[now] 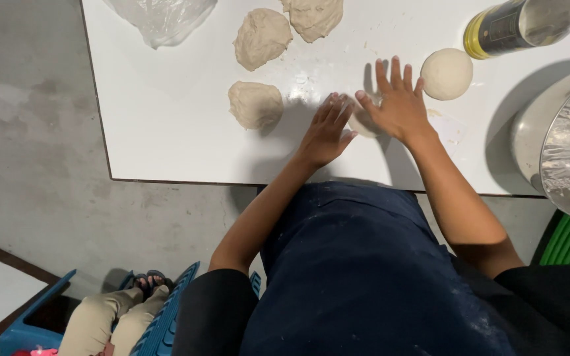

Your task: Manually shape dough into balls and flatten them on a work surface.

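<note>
Dark apron [357, 277], dusted with flour, fills the near view below the white bench [166, 132]. Both hands are spread open, fingers straight, cupped from either side around a small dough piece [362, 123] on the bench: the left hand [328, 132] presses its left side, the right hand [400, 105] lies over its top and right, so most of the dough is hidden. At the right edge stands a steel bowl [529, 132] covered with plastic film. Three rough dough lumps [255, 104] lie to the left. A smooth dough ball [446, 74] sits just beside the right hand, near a bottle [496, 29] lying on its side.
</note>
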